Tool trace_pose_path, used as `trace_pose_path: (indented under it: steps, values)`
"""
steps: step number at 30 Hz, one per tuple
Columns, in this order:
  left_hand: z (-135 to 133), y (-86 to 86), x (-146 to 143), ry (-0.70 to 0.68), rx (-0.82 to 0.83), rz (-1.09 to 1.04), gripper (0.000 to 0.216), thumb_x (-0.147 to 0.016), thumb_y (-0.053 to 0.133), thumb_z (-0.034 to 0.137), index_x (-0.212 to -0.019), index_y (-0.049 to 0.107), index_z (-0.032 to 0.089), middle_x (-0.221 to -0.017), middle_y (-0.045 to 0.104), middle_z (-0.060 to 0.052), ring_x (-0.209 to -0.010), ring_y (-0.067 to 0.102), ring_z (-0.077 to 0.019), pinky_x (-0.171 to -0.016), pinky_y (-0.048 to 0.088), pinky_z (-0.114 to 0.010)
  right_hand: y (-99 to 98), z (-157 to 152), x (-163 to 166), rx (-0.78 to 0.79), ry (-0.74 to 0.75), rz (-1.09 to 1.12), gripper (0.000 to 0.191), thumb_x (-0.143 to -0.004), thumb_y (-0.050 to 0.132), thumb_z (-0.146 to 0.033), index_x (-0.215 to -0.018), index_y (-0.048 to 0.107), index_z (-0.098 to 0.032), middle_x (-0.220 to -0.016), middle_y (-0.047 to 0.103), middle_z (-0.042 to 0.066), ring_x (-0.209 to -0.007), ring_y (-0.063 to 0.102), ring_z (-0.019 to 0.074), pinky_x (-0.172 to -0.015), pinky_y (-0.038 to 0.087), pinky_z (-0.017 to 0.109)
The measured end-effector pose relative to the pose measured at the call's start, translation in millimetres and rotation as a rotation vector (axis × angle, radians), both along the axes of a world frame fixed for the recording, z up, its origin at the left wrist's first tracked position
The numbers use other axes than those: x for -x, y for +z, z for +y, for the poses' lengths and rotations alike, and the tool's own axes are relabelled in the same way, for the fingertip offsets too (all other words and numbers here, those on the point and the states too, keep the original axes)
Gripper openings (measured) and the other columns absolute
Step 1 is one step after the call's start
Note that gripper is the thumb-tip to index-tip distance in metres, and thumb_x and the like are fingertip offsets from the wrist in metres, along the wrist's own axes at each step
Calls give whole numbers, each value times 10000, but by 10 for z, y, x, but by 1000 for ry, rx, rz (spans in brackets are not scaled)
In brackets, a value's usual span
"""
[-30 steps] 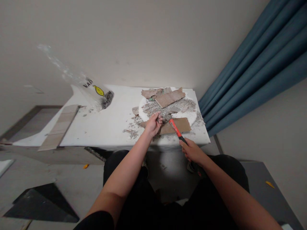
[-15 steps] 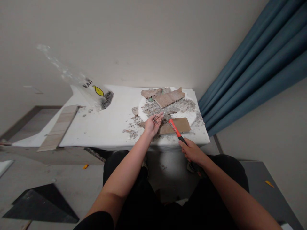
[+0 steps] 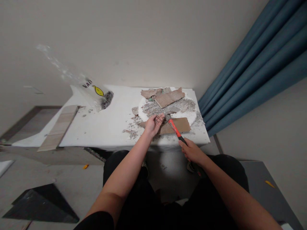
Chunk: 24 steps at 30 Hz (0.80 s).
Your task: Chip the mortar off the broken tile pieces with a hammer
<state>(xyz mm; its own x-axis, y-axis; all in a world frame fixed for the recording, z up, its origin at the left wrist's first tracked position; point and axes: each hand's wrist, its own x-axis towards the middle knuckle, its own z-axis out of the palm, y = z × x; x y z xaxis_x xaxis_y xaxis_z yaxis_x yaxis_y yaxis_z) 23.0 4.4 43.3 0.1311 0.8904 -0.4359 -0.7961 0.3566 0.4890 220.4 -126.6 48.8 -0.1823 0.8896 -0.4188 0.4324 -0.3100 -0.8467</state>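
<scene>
My right hand (image 3: 190,150) is wrapped round the dark grip of a hammer (image 3: 176,128) with a red handle. Its metal head rests low over the rubble, just right of my left fingertips. Palm turned up, my left hand (image 3: 154,124) has its fingers curled together beside the hammer head; whatever they pinch is too small to make out. Grey crushed rubble (image 3: 153,108) covers much of a round white plate (image 3: 193,118). A flat brown tile piece (image 3: 181,125) lies at the near side, and another broken tile piece (image 3: 169,97) at the far side.
The plate stands on a white-covered bench (image 3: 107,127) against a wall. A clear plastic bag (image 3: 96,92) with dark contents and a wood-patterned strip (image 3: 59,127) lie on the left. Blue curtains (image 3: 254,60) hang right. Dark folded sheet (image 3: 43,204) lies on the floor.
My left fingers have drawn closer together and shifted slightly beside the hammer head. The hammer and my right hand have barely moved.
</scene>
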Motion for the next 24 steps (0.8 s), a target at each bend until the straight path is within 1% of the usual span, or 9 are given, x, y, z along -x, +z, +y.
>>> trace_pose_path:
  steps: [3, 5, 8, 12, 16, 18, 19, 22, 24]
  values:
    - [-5, 10, -5, -2, -17, 10, 272, -950, 395, 171, -987, 640, 61, -759, 710, -94, -598, 617, -71, -507, 473, -126, 6, 6, -1, -16, 7, -14, 296, -948, 418, -481, -803, 400, -224, -586, 417, -70, -424, 367, 67, -402, 305, 185]
    - [-6, 4, -4, -18, -44, 27, 296, -966, 384, 203, -914, 643, 68, -700, 684, -74, -535, 570, -58, -458, 432, -126, 2, 4, -1, -15, 3, -12, 296, -948, 416, -485, -808, 399, -225, -587, 419, -69, -425, 372, 69, -401, 309, 186]
    - [-4, -23, -1, -72, -84, 64, 368, -979, 362, 247, -800, 634, 75, -545, 577, -20, -434, 461, -40, -410, 363, -131, -12, -4, 0, 5, -2, 8, 294, -949, 411, -492, -820, 394, -228, -585, 408, -75, -409, 357, 67, -385, 303, 186]
    - [3, -79, 14, -106, -137, 162, 307, -945, 437, 264, -739, 607, 112, -452, 434, 42, -384, 351, -37, -382, 278, -144, -26, -12, 0, 18, -12, 17, 295, -946, 414, -502, -831, 396, -231, -592, 397, -79, -397, 350, 66, -366, 287, 185]
    - [18, -99, 70, -115, -205, 218, 306, -923, 475, 252, -628, 448, 176, -446, 315, 80, -376, 273, -41, -386, 224, -165, -17, -15, -4, 2, -7, 11, 297, -945, 418, -502, -830, 408, -227, -598, 413, -71, -419, 373, 70, -388, 300, 186]
    - [34, -68, 115, -119, -257, 229, 314, -910, 504, 249, -627, 379, 193, -470, 279, 90, -387, 262, -44, -407, 236, -167, -10, -15, -4, -2, -6, 11, 295, -944, 420, -500, -832, 412, -227, -603, 421, -68, -431, 377, 73, -397, 303, 189]
    - [47, -43, 142, -122, -279, 250, 301, -903, 522, 257, -645, 378, 197, -482, 265, 95, -392, 260, -47, -423, 256, -169, -7, -15, -4, -1, -8, 11, 296, -944, 418, -501, -832, 411, -227, -604, 422, -67, -434, 376, 75, -398, 301, 192]
    - [112, 39, 255, -67, -318, 437, 183, -893, 539, 309, -759, 456, 217, -507, 264, 99, -422, 297, -70, -500, 349, -188, 5, -14, -1, 2, -10, 12, 300, -946, 413, -503, -825, 401, -229, -601, 416, -68, -441, 373, 79, -405, 302, 194]
    - [165, 74, 360, 19, -343, 722, 114, -894, 523, 339, -851, 507, 234, -527, 332, 87, -468, 368, -92, -561, 392, -208, 15, -13, 3, 0, -6, 8, 299, -947, 417, -495, -815, 395, -227, -596, 411, -68, -450, 377, 79, -415, 304, 193]
